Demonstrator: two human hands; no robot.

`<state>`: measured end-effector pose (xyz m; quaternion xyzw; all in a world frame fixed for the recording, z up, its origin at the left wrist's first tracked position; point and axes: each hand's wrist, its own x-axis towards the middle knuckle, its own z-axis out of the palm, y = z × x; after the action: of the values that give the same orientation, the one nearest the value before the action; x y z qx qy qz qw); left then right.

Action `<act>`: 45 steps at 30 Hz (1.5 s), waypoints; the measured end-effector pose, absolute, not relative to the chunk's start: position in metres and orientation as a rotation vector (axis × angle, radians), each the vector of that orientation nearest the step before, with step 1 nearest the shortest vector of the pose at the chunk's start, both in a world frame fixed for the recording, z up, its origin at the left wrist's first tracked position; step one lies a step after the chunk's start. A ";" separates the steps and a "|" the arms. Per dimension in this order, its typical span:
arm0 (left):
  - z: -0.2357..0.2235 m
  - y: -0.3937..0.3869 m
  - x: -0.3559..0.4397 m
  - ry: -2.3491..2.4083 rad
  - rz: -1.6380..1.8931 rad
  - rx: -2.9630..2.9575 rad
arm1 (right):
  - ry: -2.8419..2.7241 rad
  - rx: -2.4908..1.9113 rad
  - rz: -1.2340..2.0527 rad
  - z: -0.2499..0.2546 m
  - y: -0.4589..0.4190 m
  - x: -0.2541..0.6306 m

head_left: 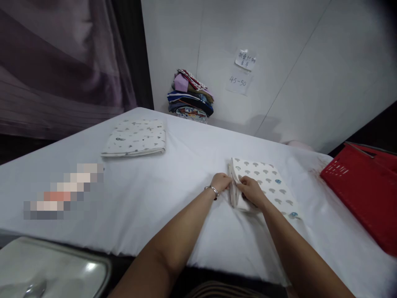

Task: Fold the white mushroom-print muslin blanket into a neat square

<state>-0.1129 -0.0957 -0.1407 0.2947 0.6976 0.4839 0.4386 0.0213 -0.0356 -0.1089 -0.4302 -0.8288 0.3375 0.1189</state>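
The right hand [250,191] pinches the mushroom-print cloth [269,179]; the left hand [220,182] curls at its edge, grip unclear. Best keep the layers aligned.

I have the held cloth [265,173] on the surface [186,165], the left hand [221,182] at its left edge, the right hand [250,190] on its left part. Left of it, farther back, I see another cloth [139,136]; right of it, a basket [366,198]. Behind it: a wall [285,49] bearing paper notes [245,60] and, leftward, a clothes stack [190,98].
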 end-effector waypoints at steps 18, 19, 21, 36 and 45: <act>-0.140 -0.094 -0.111 1.737 1.121 0.775 | -2.598 -1.199 0.699 -0.104 -0.046 0.013; -0.138 -0.095 -0.111 1.729 1.119 0.768 | -2.627 -1.217 0.659 -0.104 -0.046 0.012; -0.133 -0.097 -0.111 1.717 1.114 0.764 | -2.669 -1.265 0.583 -0.102 -0.047 0.009; -0.152 -0.092 -0.116 1.886 1.105 0.819 | -2.344 -1.274 1.050 -0.113 -0.034 0.019; -0.146 -0.095 -0.112 1.942 1.036 0.870 | -2.347 -1.249 1.023 -0.114 -0.034 0.019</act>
<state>-0.1121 -0.0950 -0.1459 0.3403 0.7597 0.4052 0.3781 0.0188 -0.0337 -0.1145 -0.4337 -0.8150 0.3554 0.1459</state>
